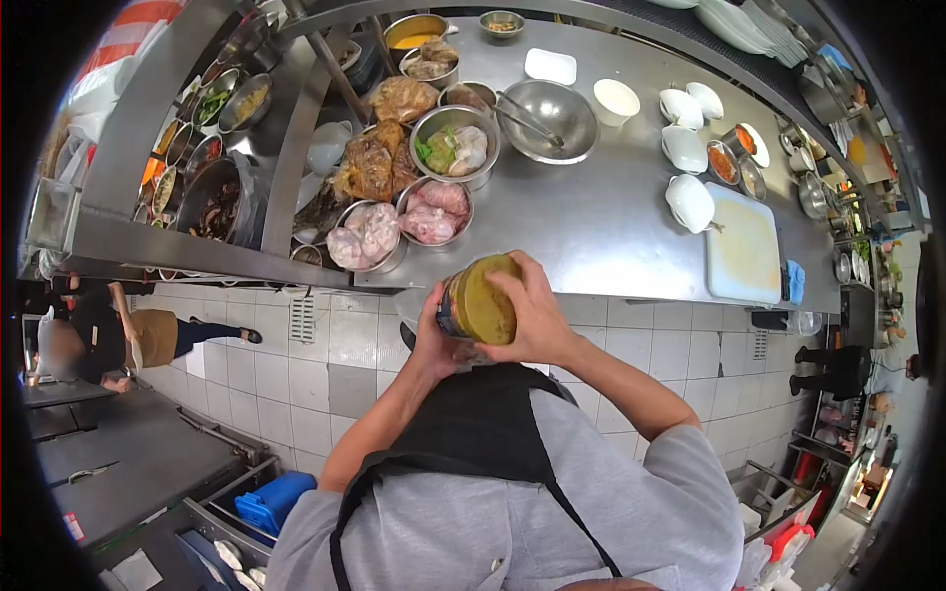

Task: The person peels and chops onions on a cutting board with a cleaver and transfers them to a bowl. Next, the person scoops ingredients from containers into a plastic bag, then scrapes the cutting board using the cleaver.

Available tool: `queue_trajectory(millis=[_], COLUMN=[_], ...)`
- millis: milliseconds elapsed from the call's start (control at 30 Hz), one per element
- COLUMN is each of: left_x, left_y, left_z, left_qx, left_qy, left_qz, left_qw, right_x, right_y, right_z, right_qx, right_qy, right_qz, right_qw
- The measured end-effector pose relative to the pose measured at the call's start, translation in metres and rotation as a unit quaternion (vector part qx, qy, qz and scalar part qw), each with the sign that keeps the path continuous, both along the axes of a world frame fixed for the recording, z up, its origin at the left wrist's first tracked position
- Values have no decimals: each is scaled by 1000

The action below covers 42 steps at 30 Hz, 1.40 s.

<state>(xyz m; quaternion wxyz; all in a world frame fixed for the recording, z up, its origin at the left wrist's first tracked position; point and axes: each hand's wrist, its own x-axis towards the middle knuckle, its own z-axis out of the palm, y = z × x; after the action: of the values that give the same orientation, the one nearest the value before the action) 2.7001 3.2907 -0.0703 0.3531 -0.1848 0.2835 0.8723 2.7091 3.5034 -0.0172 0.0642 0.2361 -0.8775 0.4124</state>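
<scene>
A large round jar with a yellow-green lid [485,302] is held between both hands, in front of the black apron and just off the counter's front edge. My left hand [431,337] is wrapped round its left side and underside. Fingers of my right hand [535,313] curl over the lid and down its right side. Beyond the jar, bowls of raw pale meat [434,211] stand on the steel counter [581,227], beside a bowl with green and white food [455,150]. An empty-looking metal bowl [548,120] with a utensil in it is farther back.
White lidded dishes [690,203] and a white cutting board [742,243] are on the counter's right part. Bagged brown food [374,163] lies at the left. A person [118,330] stands at far left; another [833,370] is at far right. A shelf overhangs the counter's back.
</scene>
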Motion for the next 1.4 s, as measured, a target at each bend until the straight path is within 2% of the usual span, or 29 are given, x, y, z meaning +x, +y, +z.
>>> queue_trajectory(millis=[67, 167, 233, 267, 300, 400, 467, 500, 533, 600, 667, 700, 733, 767, 800, 867, 967, 1000, 1067, 1133, 1167, 1200, 1233, 1267, 1333, 1400], left_x=[-3, -9, -9, -8, -12, -33, -44, -42, -45, -46, -52, -48, -42, -36, -34, -35, -37, -40, -42, -48, -51, -47, -37, -28, -24, -17], left_y=[0, 4, 7, 8, 9, 9, -5, -10, -12, -28, -36, -35, -34, -32, -30, -24, -12, -6, 4, 0, -3, -3, -5, -10, -45, -68], left_z=[13, 18, -1, -11, -10, -16, -45, -56, -58, -61, -71, -74, -63, -51, -43, -24, -5, -7, -14, -27, -33, -25, -12, -3, -8, -17], left_qx=[41, 22, -70, -116, -80, 34, 110, 149, 141, 113, 212, 262, 248, 233, 276, 189, 44, 26, -10, 49, 80, -112, -299, -474, -628, -705], left_qy=[-2, -2, 15, 23, 18, 8, -9, -21, -19, -18, 22, 50, 25, 5, -17, 18, 49, 58, 71, 77, 81, 155, 225, 285, 442, 486], left_qz=[-44, -89, -76, -69, -100, -183, -243, -268, -254, -227, -237, -235, -181, -125, -114, -101, -80, -79, -87, -130, -149, -150, -143, -130, -180, -163], left_qw=[998, 996, 995, 991, 992, 983, 964, 952, 957, 967, 948, 935, 951, 964, 954, 977, 995, 995, 994, 987, 982, 970, 916, 823, 615, 491], right_x=[-5, -13, -5, -3, -2, -6, -12, -15, -19, -32, -64, -71, -78, -81, -84, -81, -81, -70, -37, -35, -42, -50, -61, -71, -90, -116], right_y=[14, 40, 36, 32, 31, 42, 52, 54, 59, 75, 105, 116, 130, 135, 138, 127, 110, 87, 38, 34, 42, 50, 58, 65, 76, 79], right_z=[15, 42, 34, 21, 13, 30, 45, 48, 58, 37, -33, -60, -102, -134, -161, -174, -156, -113, -42, -44, -40, -29, -24, -37, -93, -151], right_qx=[27, 188, 82, 12, -58, 121, 222, 273, 244, 100, -18, 104, 208, 244, 281, 387, 117, -188, -178, -41, -82, -123, -165, -80, 93, 119], right_qy=[21, 59, -97, -172, -241, -47, 77, 174, 180, 33, -55, -124, -154, -167, -178, -163, -44, -211, -243, -88, -182, -272, -357, -260, -61, -66], right_qz=[97, 184, 76, 28, -20, 114, 207, 214, 213, 58, -76, -147, -162, -165, -171, -213, -220, -153, -139, -182, -191, -197, -200, -222, -261, -282], right_qw=[995, 963, 989, 985, 968, 985, 949, 922, 929, 993, 995, 976, 952, 941, 927, 882, 967, 947, 943, 979, 961, 934, 897, 936, 959, 950])
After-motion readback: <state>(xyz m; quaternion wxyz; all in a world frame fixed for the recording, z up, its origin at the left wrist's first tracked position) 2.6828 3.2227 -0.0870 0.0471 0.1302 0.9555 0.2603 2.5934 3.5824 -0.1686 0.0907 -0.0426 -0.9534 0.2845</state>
